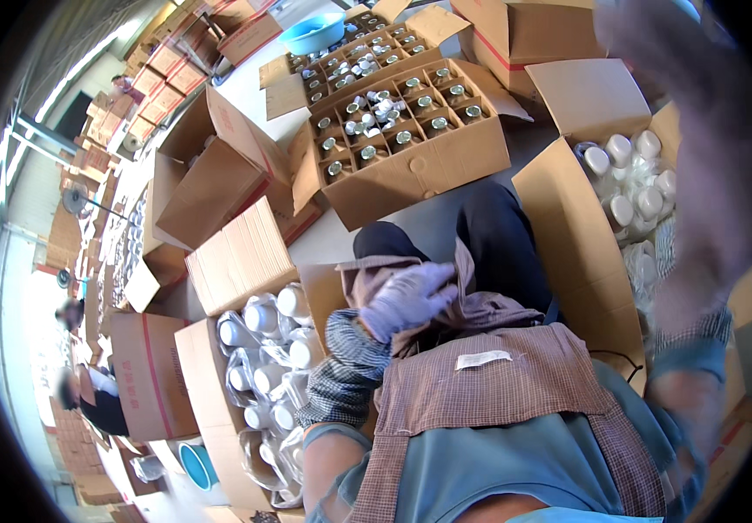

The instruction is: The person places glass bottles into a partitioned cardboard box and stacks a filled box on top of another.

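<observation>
My left hand [409,297], in a pale lavender glove, lies over the brown checked apron [480,376] at my lap. Its fingers are apart near a fold of the cloth, and nothing shows in them. On the right, my right forearm in a checked sleeve [693,330] reaches up beside an open carton [575,255] of white-capped containers [649,202] in clear plastic. A large blurred brownish-mauve shape [709,163], perhaps cloth, covers that arm's far part. My right hand cannot be made out.
Ahead stands a divided carton [415,167] of glass bottles with small white caps [376,114] heaped on top. A carton of wrapped white containers [268,379] stands at my left. Beyond are a blue basin [314,33], a teal tub [197,466], stacked cartons and other people [98,399].
</observation>
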Motion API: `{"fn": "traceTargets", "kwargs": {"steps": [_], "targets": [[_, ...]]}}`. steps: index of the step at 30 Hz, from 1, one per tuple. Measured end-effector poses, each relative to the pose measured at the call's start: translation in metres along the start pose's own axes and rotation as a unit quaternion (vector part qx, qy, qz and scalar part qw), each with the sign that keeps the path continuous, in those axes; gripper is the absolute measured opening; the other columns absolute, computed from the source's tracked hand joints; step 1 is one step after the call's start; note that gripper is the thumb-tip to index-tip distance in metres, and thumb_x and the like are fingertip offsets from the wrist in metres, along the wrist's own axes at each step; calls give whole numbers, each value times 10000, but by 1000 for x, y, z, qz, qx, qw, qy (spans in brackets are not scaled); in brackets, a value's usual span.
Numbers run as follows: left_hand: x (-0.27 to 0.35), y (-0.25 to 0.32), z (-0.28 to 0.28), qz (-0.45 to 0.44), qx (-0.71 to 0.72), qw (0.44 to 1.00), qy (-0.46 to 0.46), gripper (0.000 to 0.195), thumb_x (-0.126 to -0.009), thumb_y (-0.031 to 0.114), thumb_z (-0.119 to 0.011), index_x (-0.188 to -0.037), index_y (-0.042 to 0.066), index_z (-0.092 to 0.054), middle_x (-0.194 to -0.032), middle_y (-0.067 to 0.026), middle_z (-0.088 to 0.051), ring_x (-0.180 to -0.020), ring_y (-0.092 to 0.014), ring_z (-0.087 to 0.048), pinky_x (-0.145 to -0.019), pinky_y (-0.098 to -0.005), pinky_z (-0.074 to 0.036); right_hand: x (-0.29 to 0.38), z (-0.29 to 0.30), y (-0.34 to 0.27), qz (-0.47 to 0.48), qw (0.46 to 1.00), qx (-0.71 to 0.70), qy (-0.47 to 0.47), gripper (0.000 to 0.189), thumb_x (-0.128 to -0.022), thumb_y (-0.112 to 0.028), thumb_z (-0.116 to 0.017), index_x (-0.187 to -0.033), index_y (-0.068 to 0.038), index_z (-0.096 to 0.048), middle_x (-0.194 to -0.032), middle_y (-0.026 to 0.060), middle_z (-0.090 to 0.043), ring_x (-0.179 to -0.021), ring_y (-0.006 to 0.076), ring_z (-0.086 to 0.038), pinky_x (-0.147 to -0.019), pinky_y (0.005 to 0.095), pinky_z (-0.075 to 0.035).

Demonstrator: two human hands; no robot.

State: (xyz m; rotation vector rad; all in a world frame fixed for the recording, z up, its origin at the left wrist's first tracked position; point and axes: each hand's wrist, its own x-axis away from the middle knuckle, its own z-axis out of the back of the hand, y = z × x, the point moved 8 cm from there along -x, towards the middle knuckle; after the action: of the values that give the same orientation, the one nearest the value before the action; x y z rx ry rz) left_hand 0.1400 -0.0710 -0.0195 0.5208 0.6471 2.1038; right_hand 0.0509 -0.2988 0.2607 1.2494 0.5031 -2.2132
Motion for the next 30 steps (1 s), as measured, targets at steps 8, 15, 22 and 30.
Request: {"fn": "traceTargets", "kwargs": {"steps": [8, 15, 22, 30], "targets": [[-4, 61, 173, -115, 66, 969, 209, 427, -928, 168, -652, -1305, -18, -575, -1220, -218, -629, -1123, -347, -636, -965, -386, -503, -65, 61, 91, -31, 976, 202, 78, 630, -831, -155, -765, -1373, 25, -500, -1315, 186, -599, -1236, 307, -574, -1043, 397, -447], [6, 30, 196, -47, -27, 965, 255, 499, -913, 146, -675, -1368, -4, -535, -1341, -190, -586, -1177, -320, -618, -1024, -403, -482, -42, 65, 127, -56, 974, 195, 101, 578, -855, -148, -735, -1360, 25, -514, -1316, 185, -600, -1238, 300, -572, -1048, 391, -444], [-9, 71, 241, -174, -75, 912, 364, 496, -931, 150, -648, -1381, -8, -514, -1374, -190, -552, -1205, -310, -583, -1045, -406, -453, -61, 52, 163, -55, 975, 197, 88, 528, -878, -141, -706, -1346, 26, -527, -1316, 184, -602, -1241, 293, -570, -1053, 386, -441], [-35, 67, 265, -258, -93, 869, 413, 492, -951, 156, -617, -1395, -13, -489, -1412, -190, -513, -1238, -299, -543, -1068, -409, -420, -70, -1, 177, -42, 979, 173, 97, 473, -905, -133, -673, -1331, 27, -542, -1317, 182, -604, -1243, 286, -568, -1059, 380, -438]]}}
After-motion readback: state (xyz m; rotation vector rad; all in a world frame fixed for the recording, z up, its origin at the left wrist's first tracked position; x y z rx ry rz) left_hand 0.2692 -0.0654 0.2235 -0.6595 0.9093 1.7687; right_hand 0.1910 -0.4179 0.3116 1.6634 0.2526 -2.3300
